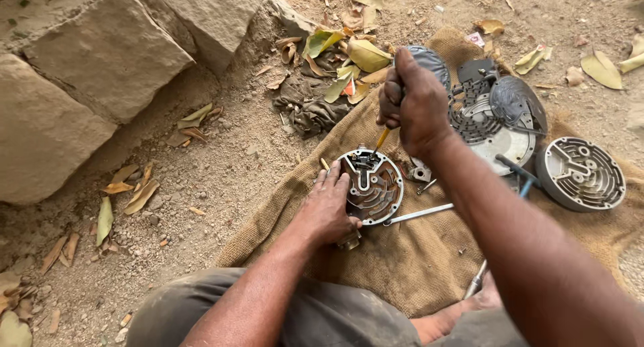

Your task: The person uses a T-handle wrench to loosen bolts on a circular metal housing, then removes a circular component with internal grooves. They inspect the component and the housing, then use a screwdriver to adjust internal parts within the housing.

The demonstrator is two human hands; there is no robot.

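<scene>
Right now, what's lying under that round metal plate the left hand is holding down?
The round metal plate lies on brown burlap sacking spread over dirt. A slim metal rod sticks out from its lower right edge. The left hand covers its left side, so anything beneath there is hidden.

Burlap sack [402, 266] on dirt, round metal plates [580, 172] atop.

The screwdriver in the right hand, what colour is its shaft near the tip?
Yellow. The screwdriver shows a yellow section below the right hand, seen in the head view.
</scene>
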